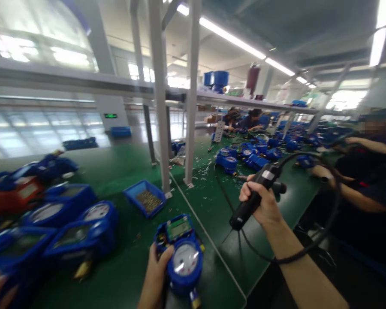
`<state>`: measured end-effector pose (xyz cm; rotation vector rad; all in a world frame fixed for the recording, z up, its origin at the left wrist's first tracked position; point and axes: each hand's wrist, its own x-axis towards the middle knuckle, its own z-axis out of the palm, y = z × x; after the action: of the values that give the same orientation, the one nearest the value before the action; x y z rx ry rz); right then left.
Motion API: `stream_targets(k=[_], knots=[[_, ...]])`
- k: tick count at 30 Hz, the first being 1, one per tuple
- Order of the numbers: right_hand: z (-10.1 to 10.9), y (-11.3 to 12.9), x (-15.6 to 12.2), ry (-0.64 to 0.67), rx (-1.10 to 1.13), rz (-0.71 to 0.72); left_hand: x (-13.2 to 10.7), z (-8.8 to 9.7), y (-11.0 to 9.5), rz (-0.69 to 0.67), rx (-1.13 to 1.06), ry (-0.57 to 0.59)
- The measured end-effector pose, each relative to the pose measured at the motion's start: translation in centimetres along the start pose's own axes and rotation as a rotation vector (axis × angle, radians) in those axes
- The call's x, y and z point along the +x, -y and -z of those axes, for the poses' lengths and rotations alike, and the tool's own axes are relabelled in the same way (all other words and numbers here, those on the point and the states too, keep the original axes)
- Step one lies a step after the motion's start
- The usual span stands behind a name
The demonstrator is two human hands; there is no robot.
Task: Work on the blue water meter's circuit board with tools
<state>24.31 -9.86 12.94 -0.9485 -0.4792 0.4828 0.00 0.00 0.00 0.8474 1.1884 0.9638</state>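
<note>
While the left hand [154,277] grips the side of a blue meter [182,257], fingers curled round its body, the meter rests on the green table [122,274] with its round white dial facing up, a small green screen above the dial and a brass fitting at its near end. Up and to the right, the right hand [263,204] is closed around a black power screwdriver [255,195], raised off the table, its black cable [309,253] looping behind the wrist. Beyond the left hand sits a blue tray [144,198] of small parts.
</note>
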Motion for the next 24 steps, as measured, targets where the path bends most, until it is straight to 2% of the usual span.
stream_targets(k=[1,2,5,8,12,17,20,24], knots=[[-0.6,0.4,0.1,0.012,-0.011,-0.003,0.3,0.1,0.6,0.014,-0.076,0.148],[-1.4,0.8,0.3,0.024,-0.024,0.001,0.6,0.2,1.1,0.001,-0.139,0.238],[-4.1,2.0,0.5,0.026,-0.078,0.074,1.2,0.5,1.7,-0.021,-0.23,0.401],[-7.1,2.8,0.4,0.052,-0.104,0.114,1.4,0.8,1.6,-0.007,-0.271,0.507],[-11.1,2.5,0.0,0.183,-0.094,0.181,1.3,1.1,1.4,0.011,-0.275,0.565],[-15.3,0.2,-0.8,0.323,-0.082,0.244,1.2,1.2,1.5,-0.002,-0.318,0.605],[-16.9,-1.0,-1.5,0.377,-0.077,0.223,1.3,1.2,1.6,-0.019,-0.313,0.629],[-17.6,-1.9,-2.7,0.435,-0.1,0.177,1.4,1.2,1.6,-0.005,-0.29,0.629]])
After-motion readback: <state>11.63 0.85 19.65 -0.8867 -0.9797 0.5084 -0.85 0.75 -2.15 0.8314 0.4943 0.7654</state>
